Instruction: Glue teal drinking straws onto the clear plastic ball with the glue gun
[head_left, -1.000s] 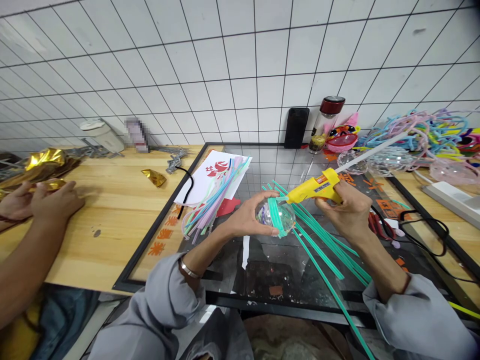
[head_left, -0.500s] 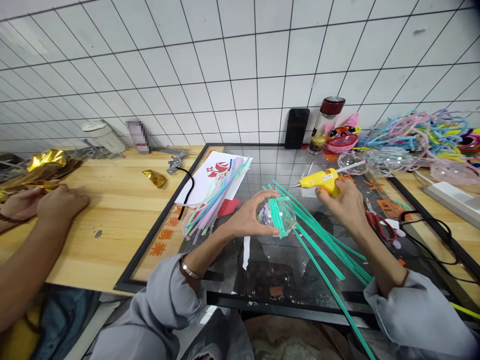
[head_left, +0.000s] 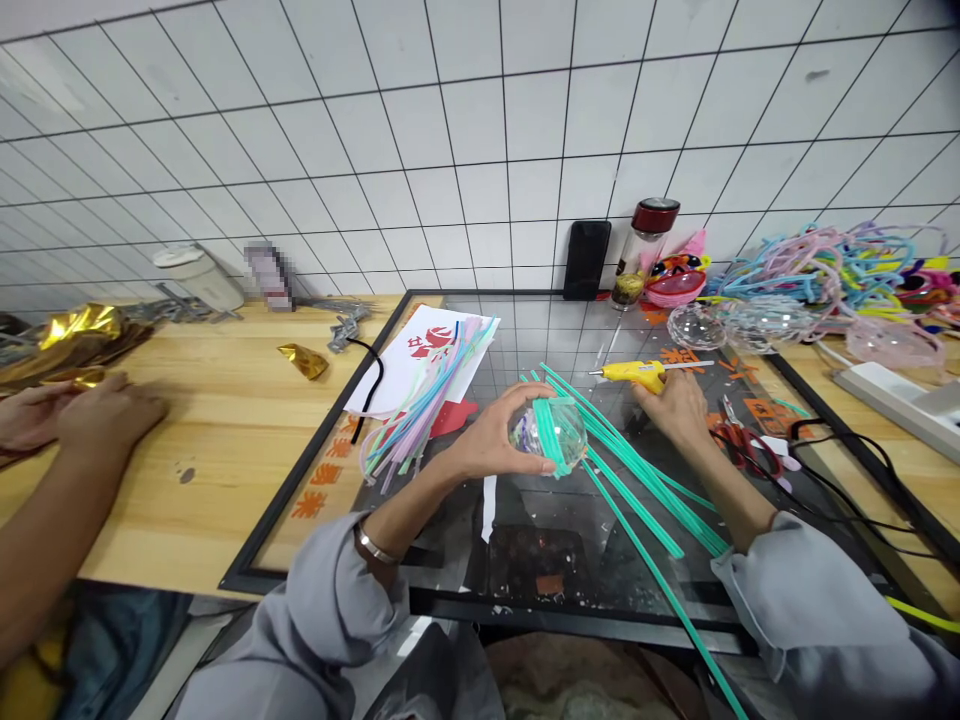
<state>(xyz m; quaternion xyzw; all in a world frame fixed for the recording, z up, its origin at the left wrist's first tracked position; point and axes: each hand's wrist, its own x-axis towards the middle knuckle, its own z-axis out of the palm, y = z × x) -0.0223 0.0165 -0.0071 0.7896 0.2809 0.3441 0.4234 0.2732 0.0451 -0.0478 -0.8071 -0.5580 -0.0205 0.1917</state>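
A clear plastic ball with green strips wrapped round its middle is held in my left hand, thumb below and fingers over the top. Farther back to the right, my right hand grips a yellow hot glue gun low over the glass top, its nozzle pointing left and a glue stick poking out behind. Whether the gun rests on the glass I cannot tell. Long green strips fan out between my hands, passing behind the ball and toward the front edge.
Pastel strips lie over white paper. Red scissors and a black cord lie right of my right hand. A phone and a glass bottle stand by the wall. A co-worker's hands handle gold foil at left.
My right hand has drawn the glue gun away from the ball, to the right and back, and lowered it toward the glass. My left hand keeps the ball nearly still.
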